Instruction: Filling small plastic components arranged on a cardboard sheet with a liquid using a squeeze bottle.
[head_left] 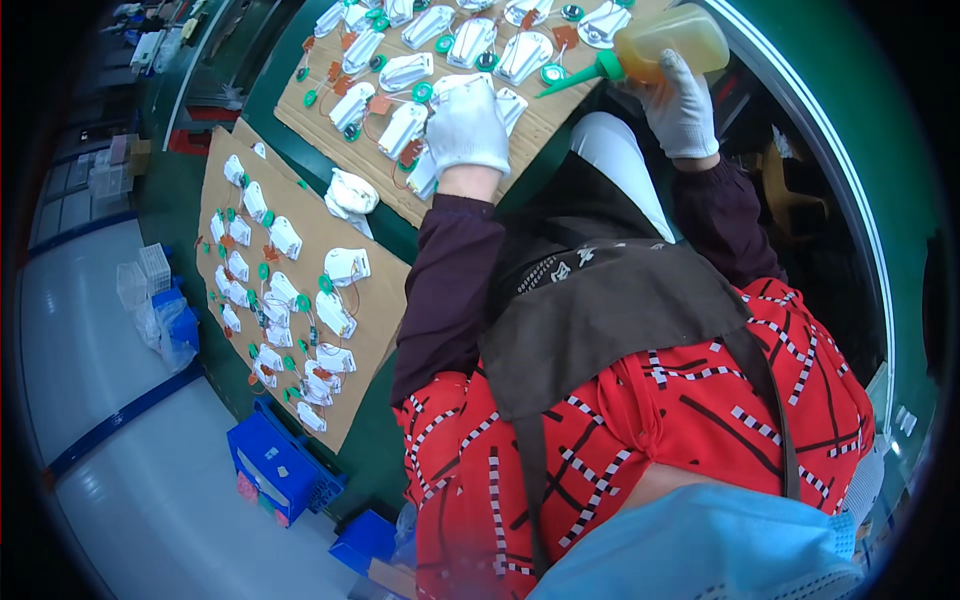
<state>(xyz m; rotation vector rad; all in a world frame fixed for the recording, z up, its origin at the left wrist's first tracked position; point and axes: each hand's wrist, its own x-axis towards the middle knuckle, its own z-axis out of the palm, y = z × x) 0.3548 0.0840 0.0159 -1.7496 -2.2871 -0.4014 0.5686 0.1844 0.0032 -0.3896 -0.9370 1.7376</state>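
Observation:
My right hand (682,115), in a white knitted glove, is closed round a squeeze bottle (695,40) of amber liquid. The bottle lies tilted, its long green nozzle (585,76) pointing left and down over the near right edge of a cardboard sheet (300,105). My left hand (468,130), gloved too, rests among white plastic housings on that sheet, its fingers curled; what they hold is hidden. Beside it lies a white housing (403,130) with a green round part (421,92). Thin wires and small orange-brown pieces (380,104) lie among the housings.
A second cardboard sheet (370,300) to the left carries more such housings. Between the sheets lies a crumpled white cloth-like thing (351,192) on the green table (170,195). Blue bins (275,460) stand at the lower left. A white-covered leg (620,160) is below my right hand.

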